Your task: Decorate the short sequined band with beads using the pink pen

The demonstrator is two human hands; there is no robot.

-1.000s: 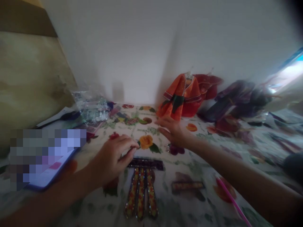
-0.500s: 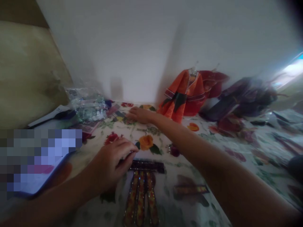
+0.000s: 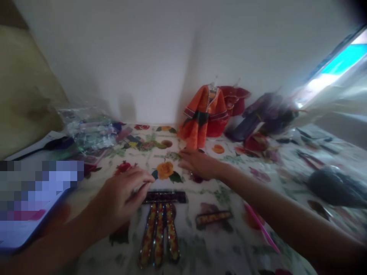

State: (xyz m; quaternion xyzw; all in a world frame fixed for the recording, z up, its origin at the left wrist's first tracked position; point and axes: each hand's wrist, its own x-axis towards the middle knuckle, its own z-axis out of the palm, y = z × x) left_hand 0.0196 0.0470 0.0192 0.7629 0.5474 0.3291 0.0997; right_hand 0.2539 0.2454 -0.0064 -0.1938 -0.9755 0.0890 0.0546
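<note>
My left hand [image 3: 126, 193] rests low over the table, fingers loosely bent, thumb a little apart from them, with nothing visible in it. Its thumb is beside the left end of a dark strip with a glittering edge [image 3: 169, 197]. Below that strip lie three patterned strips with sparkling borders [image 3: 159, 233], side by side. My right hand [image 3: 199, 163] is stretched out flat over the flowered tablecloth [image 3: 197, 191], fingers extended, in front of a small orange garment [image 3: 200, 114]. A short patterned strip [image 3: 213, 217] lies nearer me, below my right forearm.
A red garment [image 3: 236, 101] and dark purple garments [image 3: 252, 114] stand along the wall. Clear plastic packets [image 3: 88, 131] lie at the back left, a phone [image 3: 43, 214] at the left. A pink stick [image 3: 265, 231] and a dark bundle [image 3: 334, 187] are at the right.
My right hand has drawn back and to the right from the far part of the tablecloth. The view has turned right, showing the pink stick. My left hand stays by the dark strip.
</note>
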